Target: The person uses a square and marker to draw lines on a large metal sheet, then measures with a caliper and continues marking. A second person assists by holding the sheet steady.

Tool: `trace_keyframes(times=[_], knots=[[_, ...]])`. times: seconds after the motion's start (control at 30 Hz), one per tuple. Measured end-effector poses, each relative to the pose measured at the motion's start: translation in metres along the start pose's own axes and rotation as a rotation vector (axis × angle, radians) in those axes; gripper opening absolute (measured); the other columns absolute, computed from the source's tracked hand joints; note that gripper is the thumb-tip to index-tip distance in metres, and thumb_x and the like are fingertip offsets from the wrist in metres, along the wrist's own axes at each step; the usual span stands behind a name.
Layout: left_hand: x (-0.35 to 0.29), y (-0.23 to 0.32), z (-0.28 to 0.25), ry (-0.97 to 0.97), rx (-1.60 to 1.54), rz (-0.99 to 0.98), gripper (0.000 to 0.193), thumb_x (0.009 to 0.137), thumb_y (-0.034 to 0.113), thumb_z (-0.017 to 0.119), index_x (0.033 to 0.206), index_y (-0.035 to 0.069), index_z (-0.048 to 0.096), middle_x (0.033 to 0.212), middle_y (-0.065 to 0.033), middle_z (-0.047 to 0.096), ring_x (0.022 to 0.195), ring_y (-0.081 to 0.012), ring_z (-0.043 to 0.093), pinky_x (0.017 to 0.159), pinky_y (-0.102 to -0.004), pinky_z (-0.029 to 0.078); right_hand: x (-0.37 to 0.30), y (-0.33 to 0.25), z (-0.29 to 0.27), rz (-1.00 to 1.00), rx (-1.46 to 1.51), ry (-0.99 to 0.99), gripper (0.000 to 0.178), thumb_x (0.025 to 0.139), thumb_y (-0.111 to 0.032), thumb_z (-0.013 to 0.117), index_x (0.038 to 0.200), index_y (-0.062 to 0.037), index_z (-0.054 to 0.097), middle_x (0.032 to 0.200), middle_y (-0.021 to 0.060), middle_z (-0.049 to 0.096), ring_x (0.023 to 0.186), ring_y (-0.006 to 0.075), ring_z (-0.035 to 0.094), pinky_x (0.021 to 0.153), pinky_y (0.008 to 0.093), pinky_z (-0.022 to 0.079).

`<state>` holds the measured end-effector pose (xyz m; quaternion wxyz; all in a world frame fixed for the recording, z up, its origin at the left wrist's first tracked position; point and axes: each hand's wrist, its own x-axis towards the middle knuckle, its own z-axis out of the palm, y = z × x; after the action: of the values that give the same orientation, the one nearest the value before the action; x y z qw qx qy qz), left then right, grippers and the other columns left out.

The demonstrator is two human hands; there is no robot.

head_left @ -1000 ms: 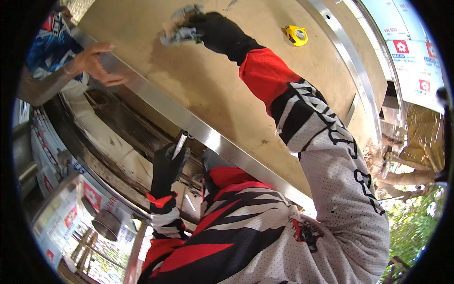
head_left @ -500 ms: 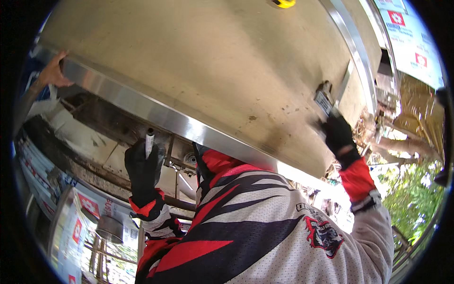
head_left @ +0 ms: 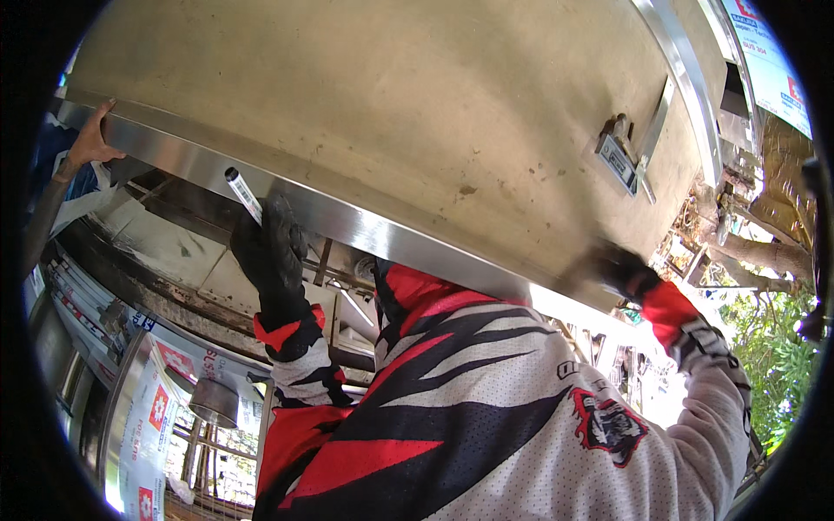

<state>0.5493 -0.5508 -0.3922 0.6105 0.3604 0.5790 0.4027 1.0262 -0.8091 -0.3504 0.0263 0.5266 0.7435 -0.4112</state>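
My left hand (head_left: 276, 260), in a black glove, is closed around a white marker (head_left: 248, 198) with a black cap end pointing up. It is at the shiny metal strip (head_left: 365, 227) along the near edge of a wide tan board (head_left: 382, 95); whether it touches the strip I cannot tell. My right hand (head_left: 618, 267), also gloved in black, is over the board's near right corner, its fingers smeared by motion. Beyond it a combination square (head_left: 618, 163) with a metal blade lies on the board, apart from the hand.
Another person's bare hand (head_left: 91, 143) grips the strip's far left end. A second metal strip (head_left: 691, 87) edges the board on the right. Under the board are a dark frame and pale panels (head_left: 204, 252). A metal cylinder (head_left: 214, 402) is at lower left, by printed sheets (head_left: 143, 425).
My right hand has come away from the square toward the near edge. My left hand has risen with the marker toward the metal strip. A yellow object at the top has left the view.
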Motion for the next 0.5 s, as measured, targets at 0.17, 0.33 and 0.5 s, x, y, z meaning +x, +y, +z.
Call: trace_keyframes(times=[0.17, 0.33, 0.5], knots=[[0.007, -0.01, -0.014, 0.075, 0.007, -0.095, 0.025, 0.098, 0.022, 0.066, 0.082, 0.012, 0.049, 0.062, 0.0057, 0.041, 0.046, -0.0046, 0.038, 0.041, -0.0239, 0.029, -0.062, 0.005, -0.038, 0.65, -0.396, -0.82, 0.029, 0.086, -0.014, 0.064, 0.113, -0.0159, 0.071, 0.117, 0.0104, 0.068, 0.104, 0.0335, 0.064, 0.089, 0.0454, 0.054], [0.014, -0.003, -0.009, 0.102, 0.135, 0.026, 0.021, 0.101, 0.022, 0.063, 0.086, 0.01, 0.056, 0.068, 0.0058, 0.043, 0.047, -0.0028, 0.034, 0.039, -0.0209, 0.029, 0.163, -0.063, -0.044, -0.123, -0.073, 0.628, 0.036, 0.084, -0.008, 0.064, 0.12, -0.0071, 0.069, 0.135, 0.0126, 0.064, 0.103, 0.0341, 0.063, 0.091, 0.0462, 0.049], [-0.008, -0.014, 0.022, 0.217, 0.126, 0.004, 0.026, 0.102, 0.03, 0.062, 0.089, 0.008, 0.063, 0.059, 0.005, 0.041, 0.046, -0.0047, 0.038, 0.039, -0.0243, 0.031, 0.229, -0.002, 0.07, -0.136, -0.09, 0.709, 0.036, 0.085, -0.015, 0.062, 0.121, -0.0153, 0.07, 0.123, 0.0115, 0.063, 0.104, 0.0294, 0.063, 0.091, 0.0437, 0.052]])
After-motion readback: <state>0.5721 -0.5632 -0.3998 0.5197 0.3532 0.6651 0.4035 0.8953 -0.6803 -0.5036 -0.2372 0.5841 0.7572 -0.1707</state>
